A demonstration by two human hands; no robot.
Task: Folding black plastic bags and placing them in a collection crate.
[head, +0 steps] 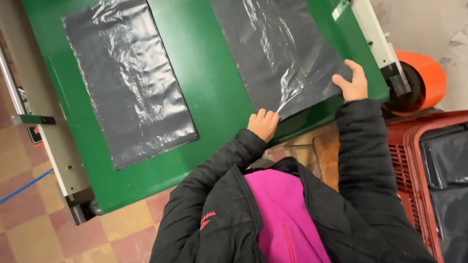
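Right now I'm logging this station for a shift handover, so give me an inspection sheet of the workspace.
Surface: green table, flat, tilted in view.
Job's things: dark plastic sheet lies on the table, wrinkled at its near edge; both hands grip that edge.
Clutter: second dark plastic sheet lies flat, apart from the first.
Grippers: left hand pinches the near corner; right hand presses the other corner.
Cables: blue line on the floor.
Surroundings: orange roller, red crate holding dark sheets, checkered floor tiles.
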